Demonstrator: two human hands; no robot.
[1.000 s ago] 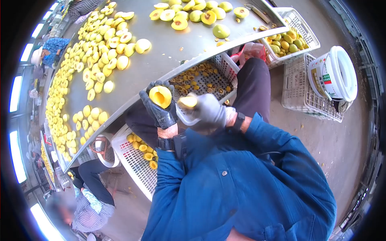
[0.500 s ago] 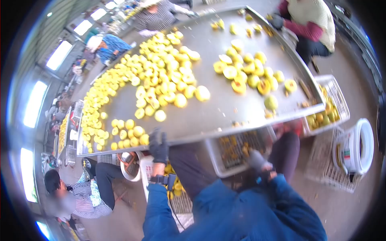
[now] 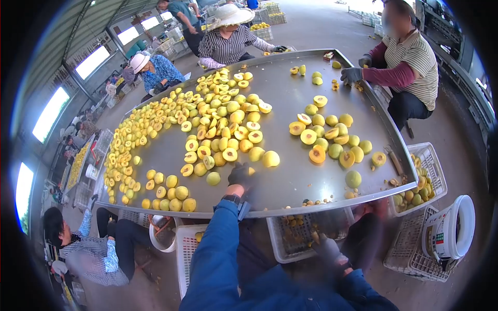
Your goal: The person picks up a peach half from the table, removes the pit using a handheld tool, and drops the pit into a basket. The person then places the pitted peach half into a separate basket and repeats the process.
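Observation:
My left hand (image 3: pixel 241 177), in a dark glove, reaches over the front of the metal table (image 3: pixel 290 181). Its fingertips are at a small piece of yellow fruit, beside a pile of halved yellow peaches (image 3: pixel 228 116); the dark glove hides how its fingers are set. Down below the table edge, my right hand (image 3: pixel 328 249) wears a greyish glove and is closed around something with a brownish tip that I cannot make out. Under that hand stands a plastic crate (image 3: pixel 277 249) holding brownish scraps. A green-yellow peach (image 3: pixel 213 178) lies just left of my left hand.
More peaches (image 3: pixel 332 137) lie right of centre, some cut. A wooden-handled tool (image 3: pixel 394 160) rests by the right edge. A white bucket (image 3: pixel 448 228) stands on a crate at right. Co-workers sit around the table, and a person (image 3: pixel 98 249) sits at lower left.
My left hand has moved from the table's front edge up and right onto the tabletop beside the peach pile. My right hand stays low over the crate. The camera view has tilted up.

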